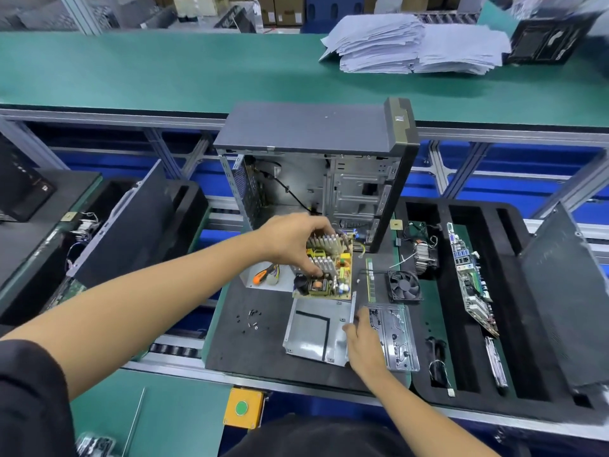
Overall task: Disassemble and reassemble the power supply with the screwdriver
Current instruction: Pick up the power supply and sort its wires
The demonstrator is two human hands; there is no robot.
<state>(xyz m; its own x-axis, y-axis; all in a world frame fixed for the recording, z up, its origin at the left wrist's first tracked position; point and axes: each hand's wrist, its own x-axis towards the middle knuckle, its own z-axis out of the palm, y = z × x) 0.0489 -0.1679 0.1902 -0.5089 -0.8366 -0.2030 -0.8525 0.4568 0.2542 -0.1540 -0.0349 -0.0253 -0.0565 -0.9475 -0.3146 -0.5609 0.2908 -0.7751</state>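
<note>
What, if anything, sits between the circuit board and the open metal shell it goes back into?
Nothing visible. The circuit board, gripped by the left hand, sits just behind the metal shell, whose floor looks bare. The right hand holds the shell's right wall only.

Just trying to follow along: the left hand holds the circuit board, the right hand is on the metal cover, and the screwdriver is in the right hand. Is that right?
Not quite. In the head view the screwdriver lies behind the circuit board, in neither hand. The left hand does hold the board, and the right hand is on the metal cover.
</note>
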